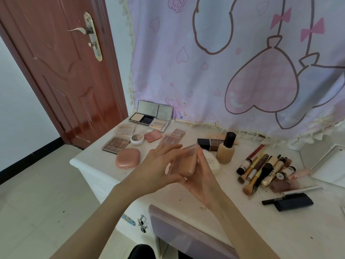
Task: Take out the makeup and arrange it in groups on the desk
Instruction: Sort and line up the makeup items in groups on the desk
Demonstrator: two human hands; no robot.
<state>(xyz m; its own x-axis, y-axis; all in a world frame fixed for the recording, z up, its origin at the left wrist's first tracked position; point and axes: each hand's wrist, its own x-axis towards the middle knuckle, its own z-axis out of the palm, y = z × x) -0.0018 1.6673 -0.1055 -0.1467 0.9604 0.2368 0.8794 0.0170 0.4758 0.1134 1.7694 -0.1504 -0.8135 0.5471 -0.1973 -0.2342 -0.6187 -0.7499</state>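
1. I watch both hands meet above the surface (168, 200): the left hand (158, 165) and right hand (197, 176) pinch a peach compact (183, 161) between curled fingers (200, 156), holding it upright, off the surface.
2. Sorting looks well advanced, by my reading: palettes and compacts (134, 135) lie grouped far left, the foundation bottle (226, 148) stands mid-surface, and brushes and tubes (265, 169) are heaped right.
3. What remains, I judge, is placing this compact, likely beside the pink compact (127, 157).
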